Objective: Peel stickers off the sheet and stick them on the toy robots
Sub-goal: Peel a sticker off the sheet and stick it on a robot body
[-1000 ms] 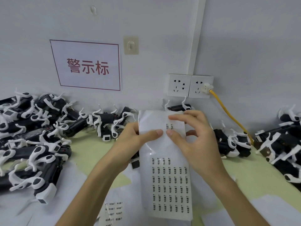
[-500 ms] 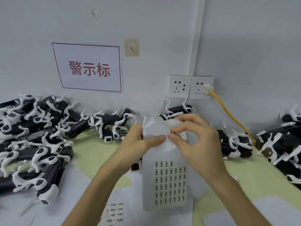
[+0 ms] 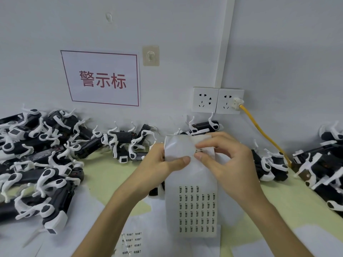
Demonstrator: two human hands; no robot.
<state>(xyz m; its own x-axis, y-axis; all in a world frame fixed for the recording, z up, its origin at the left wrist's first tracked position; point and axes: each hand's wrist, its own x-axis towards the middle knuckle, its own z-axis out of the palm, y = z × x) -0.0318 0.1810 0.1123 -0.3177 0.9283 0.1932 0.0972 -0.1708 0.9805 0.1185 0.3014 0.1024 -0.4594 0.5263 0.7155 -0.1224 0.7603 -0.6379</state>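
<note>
Holding the sheet (image 3: 191, 179) up above the surface (image 3: 104, 175), the person grips its left edge with the left hand (image 3: 161, 166), thumb pressed on the front and fingers hidden behind. The right hand (image 3: 228, 164) works at the sheet's upper right, thumb and forefinger pinched on a small sticker (image 3: 199, 150); whether it is free of the backing cannot be told. The sheet's upper part is bent and bare of print, while rows of printed stickers fill its lower half. Black-and-white robots (image 3: 46, 164) lie heaped on the surface at left, more line the wall behind the hands, and another heap sits at right. A second sheet (image 3: 131, 242) lies flat near the left forearm. On the wall hang a sign (image 3: 104, 78) and two sockets (image 3: 217, 101), with a yellow cable (image 3: 263, 132) plugged into the right one.
</note>
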